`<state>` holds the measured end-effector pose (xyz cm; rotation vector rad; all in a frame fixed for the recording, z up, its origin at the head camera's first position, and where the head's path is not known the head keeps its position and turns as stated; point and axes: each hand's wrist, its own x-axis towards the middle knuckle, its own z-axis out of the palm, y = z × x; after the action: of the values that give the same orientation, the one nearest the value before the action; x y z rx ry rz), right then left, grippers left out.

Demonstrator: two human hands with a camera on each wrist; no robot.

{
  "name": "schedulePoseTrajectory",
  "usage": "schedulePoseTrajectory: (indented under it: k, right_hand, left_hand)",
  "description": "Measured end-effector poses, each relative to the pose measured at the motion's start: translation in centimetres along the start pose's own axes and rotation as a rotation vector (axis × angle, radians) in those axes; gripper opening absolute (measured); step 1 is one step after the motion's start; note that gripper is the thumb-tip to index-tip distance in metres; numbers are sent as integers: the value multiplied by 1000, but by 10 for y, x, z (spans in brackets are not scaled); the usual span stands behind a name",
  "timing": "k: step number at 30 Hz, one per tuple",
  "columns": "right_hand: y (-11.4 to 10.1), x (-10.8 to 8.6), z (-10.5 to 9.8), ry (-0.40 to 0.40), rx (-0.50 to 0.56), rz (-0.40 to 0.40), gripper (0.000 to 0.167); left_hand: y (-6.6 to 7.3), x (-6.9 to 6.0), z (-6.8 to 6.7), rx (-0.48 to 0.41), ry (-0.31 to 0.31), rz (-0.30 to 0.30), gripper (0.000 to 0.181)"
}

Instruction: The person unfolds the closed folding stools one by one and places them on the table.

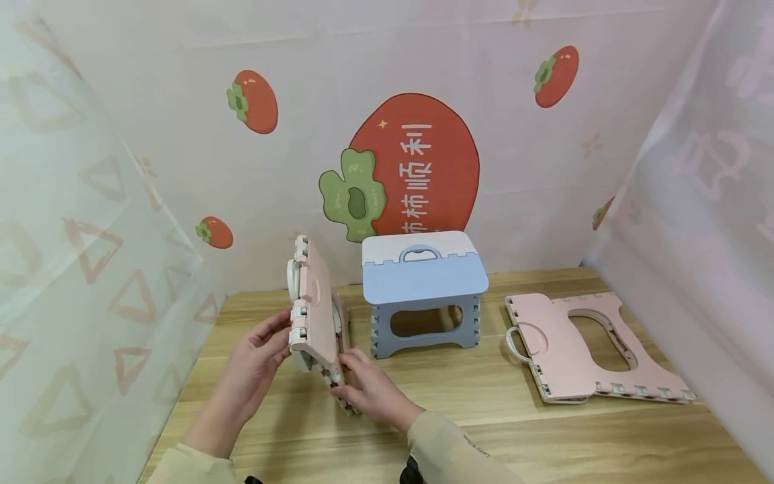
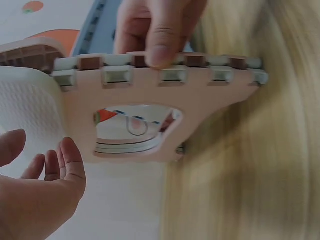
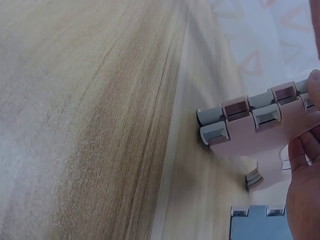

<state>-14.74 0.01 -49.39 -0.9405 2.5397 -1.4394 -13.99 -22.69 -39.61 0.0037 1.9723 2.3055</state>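
A pink and white folding stool (image 1: 314, 306) stands half folded on the left of the table, its seat tipped nearly upright. At its front leg panel (image 2: 200, 92), my right hand (image 1: 376, 388) pinches the hinged edge, thumb on the near side. On the stool's left, my left hand (image 1: 260, 359) is held beside the seat's pale underside (image 2: 32, 100), fingers slightly bent and not wrapped round anything. Whether its fingertips touch the seat is unclear. The right wrist view shows the lower end of the hinged leg (image 3: 240, 135) and part of the right hand (image 3: 307, 195).
A blue and white stool (image 1: 423, 282) stands unfolded at the back middle. To the right, another pink stool (image 1: 559, 343) lies folded on the wooden table (image 1: 471, 417). Printed cloth (image 1: 496, 40) encloses the back and both sides.
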Motion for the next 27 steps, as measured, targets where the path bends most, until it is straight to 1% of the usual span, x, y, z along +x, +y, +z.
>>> schedulePoseTrajectory:
  k: [2, 5, 8, 10, 13, 17, 21, 23, 27]
  right_hand:
    - [1, 0, 0, 2, 7, 0, 44]
    - [2, -1, -1, 5, 23, 3, 42]
    - [4, -2, -1, 9, 33, 3, 38]
    - [5, -3, -2, 13, 39, 2, 36]
    - [5, -4, -4, 21, 43, -8, 36]
    - [6, -6, -5, 29, 41, -20, 37]
    - [6, -7, -5, 31, 37, -23, 37]
    - [7, -7, -5, 32, 36, -21, 37]
    - [8, -7, -5, 34, 30, -14, 38]
  left_hand:
    - [-7, -2, 2, 49, -7, -34, 57]
    - [-16, -4, 5, 99, -20, -83, 59]
    - [-26, -6, 8, 141, -42, -116, 58]
    - [-31, -8, 9, 174, -69, -130, 58]
    - [-39, -10, 11, 237, -94, -121, 60]
    - [-46, -11, 15, 306, -113, -89, 62]
    - [-51, -10, 20, 348, -142, -80, 63]
    - [-53, -10, 22, 360, -139, -77, 62]
    - [-56, -9, 25, 378, -110, -58, 60]
